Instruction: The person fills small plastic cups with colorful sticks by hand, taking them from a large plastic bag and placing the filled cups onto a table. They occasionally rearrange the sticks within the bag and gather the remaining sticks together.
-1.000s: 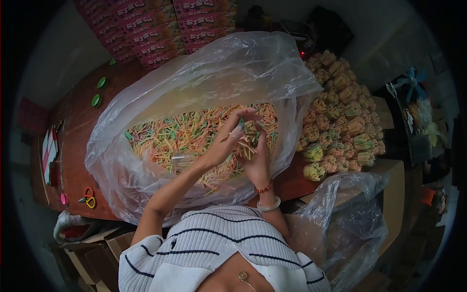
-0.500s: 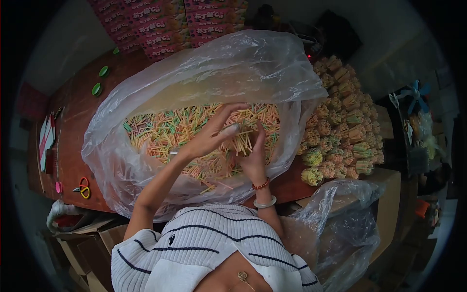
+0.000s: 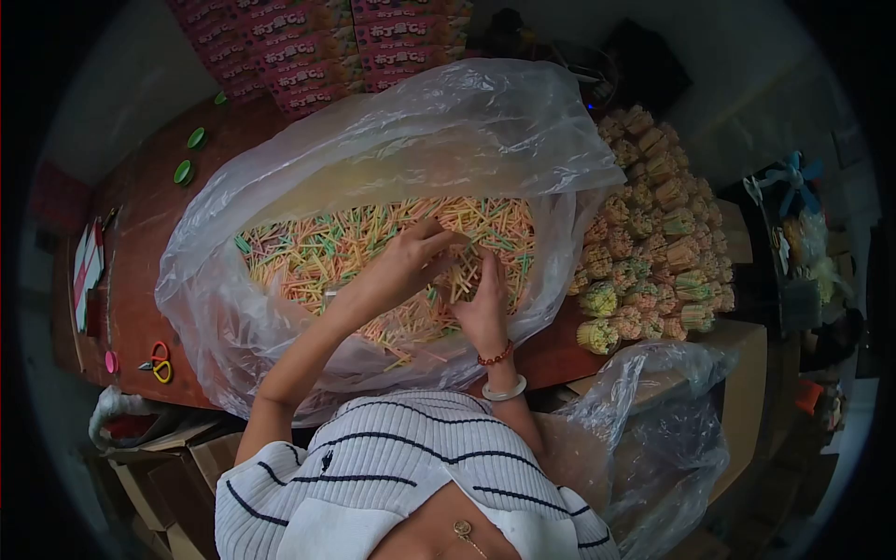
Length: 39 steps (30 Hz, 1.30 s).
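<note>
A big clear plastic bag point(image 3: 201, 271) lies wide open in front of me, full of short, thin pastel sticks point(image 3: 327, 243) in yellow, orange, pink and green. Over the middle of the heap, my right hand point(image 3: 483, 303) is wrapped round a bundle of sticks point(image 3: 464, 277), whose ends point upward. My left hand point(image 3: 411, 264) reaches in from the left with bent fingers closed against the top and side of that bundle. Its fingertips are partly hidden. A red bead bracelet and a pale bangle circle my right wrist.
Many stick bundles point(image 3: 667, 247) stand packed together on the right. Pink printed boxes point(image 3: 308, 56) are stacked at the back. Scissors point(image 3: 159, 362) and small green cups point(image 3: 183, 172) lie on the brown table point(image 3: 140, 243) at left. Cardboard boxes point(image 3: 747, 373) stand near the right edge.
My left hand's fingers have folded in from a stretched pose and come closer to the bundle. My right hand has shifted slightly and still holds the bundle.
</note>
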Each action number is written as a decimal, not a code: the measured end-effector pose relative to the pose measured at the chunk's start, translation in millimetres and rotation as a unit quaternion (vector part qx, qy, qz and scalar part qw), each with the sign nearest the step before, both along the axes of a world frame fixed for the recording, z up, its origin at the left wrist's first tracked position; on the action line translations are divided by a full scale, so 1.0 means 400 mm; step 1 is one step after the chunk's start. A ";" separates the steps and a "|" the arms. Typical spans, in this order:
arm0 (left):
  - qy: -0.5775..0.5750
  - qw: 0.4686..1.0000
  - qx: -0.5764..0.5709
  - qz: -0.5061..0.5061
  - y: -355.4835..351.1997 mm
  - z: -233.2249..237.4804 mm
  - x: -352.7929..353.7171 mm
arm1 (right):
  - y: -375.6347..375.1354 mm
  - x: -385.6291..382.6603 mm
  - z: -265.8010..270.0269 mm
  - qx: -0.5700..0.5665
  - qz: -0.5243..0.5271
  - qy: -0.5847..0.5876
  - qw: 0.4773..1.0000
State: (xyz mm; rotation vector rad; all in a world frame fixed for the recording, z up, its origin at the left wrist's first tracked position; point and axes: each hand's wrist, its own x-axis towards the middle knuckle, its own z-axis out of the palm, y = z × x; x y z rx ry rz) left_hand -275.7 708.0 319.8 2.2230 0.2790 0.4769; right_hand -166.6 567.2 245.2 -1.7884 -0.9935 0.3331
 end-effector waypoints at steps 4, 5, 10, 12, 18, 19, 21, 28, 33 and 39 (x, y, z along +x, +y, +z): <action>-0.009 1.000 0.004 0.009 0.000 0.018 -0.007 | -0.007 -0.010 0.002 0.038 -0.003 -0.049 0.998; -0.031 0.999 0.004 0.018 0.001 0.027 -0.013 | -0.003 -0.007 0.003 0.049 -0.009 -0.054 0.997; 0.010 0.996 0.089 -0.007 0.009 0.032 -0.040 | -0.013 0.003 0.068 0.019 -0.004 -0.051 0.999; 0.020 0.999 0.026 -0.019 0.002 0.021 -0.035 | -0.011 0.014 0.116 0.006 -0.017 -0.103 0.995; -0.037 0.997 0.049 -0.049 0.010 0.009 -0.033 | 0.003 0.040 0.147 0.001 0.065 0.060 0.996; -0.039 0.997 0.051 -0.048 0.009 0.020 -0.036 | -0.008 0.042 0.141 0.028 0.069 0.075 0.994; -0.010 0.997 0.036 -0.064 0.003 0.051 -0.041 | -0.017 0.039 0.132 0.056 0.078 0.086 0.992; -0.011 0.998 0.040 -0.049 0.007 0.018 -0.006 | 0.000 -0.004 0.042 0.063 0.010 -0.014 0.998; -0.045 0.999 -0.016 0.025 0.014 0.025 -0.035 | 0.000 -0.028 0.079 0.031 0.008 -0.028 0.999; -0.049 0.997 0.000 0.052 0.035 0.019 -0.083 | 0.026 -0.055 0.068 0.058 -0.001 0.042 0.997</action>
